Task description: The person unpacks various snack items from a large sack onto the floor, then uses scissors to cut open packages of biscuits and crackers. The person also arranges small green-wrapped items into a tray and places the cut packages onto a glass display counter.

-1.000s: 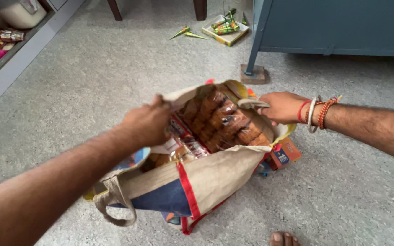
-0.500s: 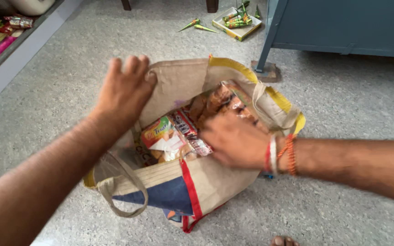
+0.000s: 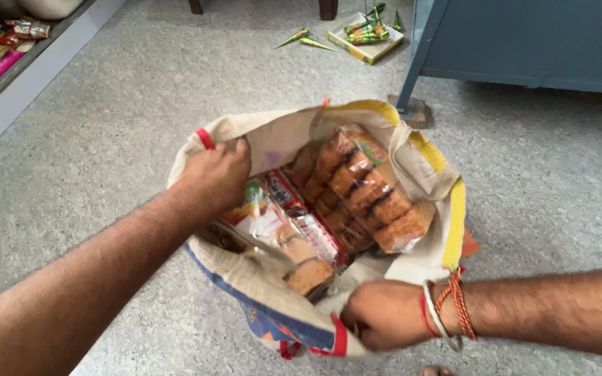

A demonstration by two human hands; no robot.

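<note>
Both hands pinch the bag (image 3: 412, 157) rim on the floor, left hand (image 3: 214, 174) at its far-left edge, right hand (image 3: 384, 313) at its near edge; I judge it soft, floppy, heavy with packets (image 3: 364, 191), so grip the rim, both sides.

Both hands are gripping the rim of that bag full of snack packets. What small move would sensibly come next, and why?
Probably a small lift by the rim: the left hand grips the bag at its far rim and the right hand at the near rim, spreading the mouth over the packets of brown baked pieces.
</note>
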